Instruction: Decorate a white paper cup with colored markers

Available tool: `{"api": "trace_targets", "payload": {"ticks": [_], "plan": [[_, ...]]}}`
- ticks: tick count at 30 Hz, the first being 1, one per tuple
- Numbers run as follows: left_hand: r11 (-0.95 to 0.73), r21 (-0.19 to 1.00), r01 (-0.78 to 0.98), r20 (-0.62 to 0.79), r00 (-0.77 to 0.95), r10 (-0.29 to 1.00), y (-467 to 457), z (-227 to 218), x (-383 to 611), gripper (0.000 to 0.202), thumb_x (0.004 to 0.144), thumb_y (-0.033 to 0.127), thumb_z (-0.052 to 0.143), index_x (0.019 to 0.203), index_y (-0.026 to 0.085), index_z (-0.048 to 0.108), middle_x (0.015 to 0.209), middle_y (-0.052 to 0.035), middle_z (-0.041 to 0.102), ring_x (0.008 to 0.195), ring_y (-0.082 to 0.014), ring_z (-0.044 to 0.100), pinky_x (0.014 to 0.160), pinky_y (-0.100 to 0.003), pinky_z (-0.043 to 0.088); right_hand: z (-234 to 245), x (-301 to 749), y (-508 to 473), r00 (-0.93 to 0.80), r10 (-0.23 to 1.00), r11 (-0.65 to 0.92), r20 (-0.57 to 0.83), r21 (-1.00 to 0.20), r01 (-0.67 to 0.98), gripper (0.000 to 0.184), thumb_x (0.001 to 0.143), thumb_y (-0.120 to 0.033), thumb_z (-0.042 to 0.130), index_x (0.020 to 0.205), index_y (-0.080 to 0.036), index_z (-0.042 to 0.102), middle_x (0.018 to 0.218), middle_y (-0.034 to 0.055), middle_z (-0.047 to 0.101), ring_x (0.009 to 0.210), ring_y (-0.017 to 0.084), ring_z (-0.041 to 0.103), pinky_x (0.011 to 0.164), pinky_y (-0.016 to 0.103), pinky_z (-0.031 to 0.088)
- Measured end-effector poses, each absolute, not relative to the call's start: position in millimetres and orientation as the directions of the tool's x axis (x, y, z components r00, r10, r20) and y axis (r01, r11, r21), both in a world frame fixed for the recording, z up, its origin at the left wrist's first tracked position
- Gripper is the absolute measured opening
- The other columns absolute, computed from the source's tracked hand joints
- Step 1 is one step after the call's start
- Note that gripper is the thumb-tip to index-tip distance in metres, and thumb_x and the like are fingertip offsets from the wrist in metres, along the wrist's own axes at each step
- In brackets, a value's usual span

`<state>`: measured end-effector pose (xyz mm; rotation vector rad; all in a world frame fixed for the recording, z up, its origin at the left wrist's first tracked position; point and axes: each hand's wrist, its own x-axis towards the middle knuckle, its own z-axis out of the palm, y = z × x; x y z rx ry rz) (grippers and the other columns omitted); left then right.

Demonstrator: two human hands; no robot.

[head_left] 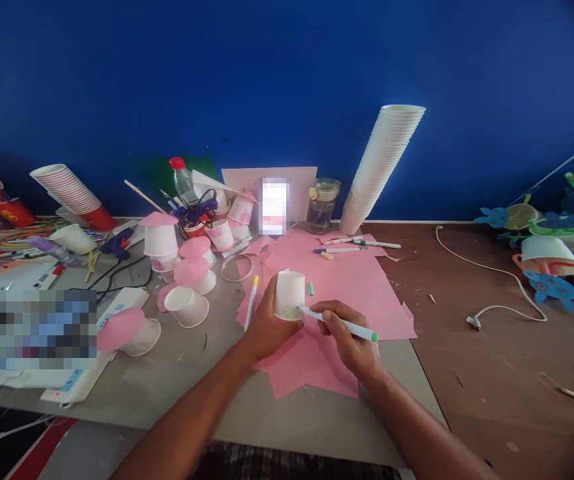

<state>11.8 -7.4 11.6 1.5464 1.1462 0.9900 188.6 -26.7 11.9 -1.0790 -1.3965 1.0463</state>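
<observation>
A clear jar (320, 217) stands before the blue wall (287, 80), near a white cable (487, 269).

A deep-blue wall (287, 73) fills the upper part of the frame, a thin pale strip (431, 222) along its base at right. Below, a grey table (167, 377) meets a brown surface (497, 373) at right.

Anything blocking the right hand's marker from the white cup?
Nothing visible. The marker in the right hand reaches the green hatching low on the white cup. The left hand grips the opposite side; the green cap lies clear.
</observation>
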Motion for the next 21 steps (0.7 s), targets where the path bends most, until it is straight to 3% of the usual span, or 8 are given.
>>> {"api": "trace_targets", "payload": {"ticks": [10, 16, 21], "plan": [[-0.043, 0.969, 0.241, -0.007, 0.201, 0.98, -6, 5, 6, 0.088, 0.073, 0.031, 0.075, 0.147, 0.027, 0.027, 0.147, -0.0092, 0.043, 0.135, -0.0296, 0.041, 0.108, -0.041, 0.037, 3, 195, -23, 0.016, 0.975, 0.224, 0.224, -0.972, -0.066, 0.028, 0.091, -0.04, 0.052, 0.089, -0.018, 0.07, 0.059, -0.0015, 0.051, 0.056, 0.014, 0.046, 0.053, 0.026, 0.039], [-0.056, 0.994, 0.092, 0.033, 0.236, 0.971, -3, 4, 4, 0.084, 0.072, 0.038, 0.077, 0.143, 0.024, 0.034, 0.144, -0.0106, 0.045, 0.133, -0.0291, 0.042, 0.107, -0.039, 0.038, -1, 197, -22, 0.087, 0.959, 0.275, 0.271, -0.961, -0.038, 0.029, 0.095, -0.04, 0.049, 0.11, -0.02, 0.064, 0.073, 0.0018, 0.059, 0.071, 0.017, 0.054, 0.065, 0.031, 0.045], [-0.017, 1.0, -0.006, 0.018, 0.277, 0.961, -2, 0, 2, 0.082, 0.073, 0.043, 0.078, 0.141, 0.025, 0.037, 0.137, -0.0099, 0.051, 0.126, -0.0284, 0.048, 0.1, -0.037, 0.044, 0, 196, -22, 0.099, 0.954, 0.288, 0.282, -0.956, -0.053, 0.028, 0.095, -0.038, 0.05, 0.112, -0.02, 0.062, 0.078, 0.0024, 0.06, 0.074, 0.018, 0.055, 0.067, 0.032, 0.046]]}}
